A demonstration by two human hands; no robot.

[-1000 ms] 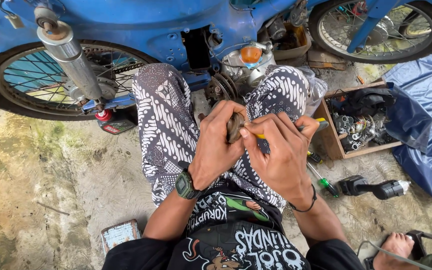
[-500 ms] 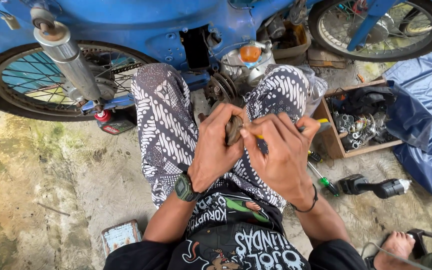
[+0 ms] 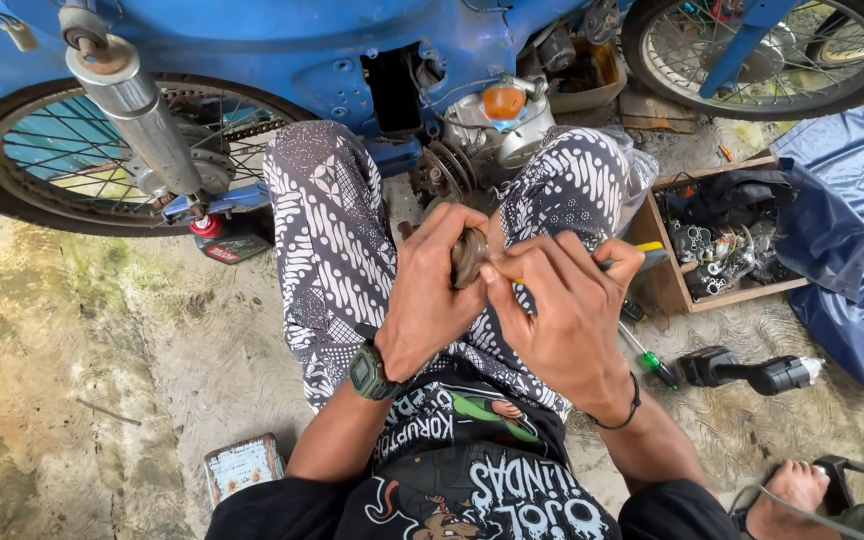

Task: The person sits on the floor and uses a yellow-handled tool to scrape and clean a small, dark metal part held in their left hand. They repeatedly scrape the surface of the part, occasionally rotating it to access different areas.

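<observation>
Counting two hands: left hand (image 3: 432,290), right hand (image 3: 562,310). Noting one round metal part (image 3: 469,258), one yellow-handled tool (image 3: 642,255), two spoked wheels (image 3: 82,165) (image 3: 762,45), one wooden parts box (image 3: 717,250), one green screwdriver (image 3: 652,357), one wristwatch (image 3: 369,372).

1. We are seeing a dull, worn metal part (image 3: 468,256) gripped between the hands.
2. The motorcycle body (image 3: 282,40) is showing glossy blue paint.
3. The exhaust pipe (image 3: 137,110) is gleaming chrome.
4. The tool box (image 3: 667,285) is looking like rough wood.
5. The floor (image 3: 72,340) is appearing as stained, rough concrete.
</observation>
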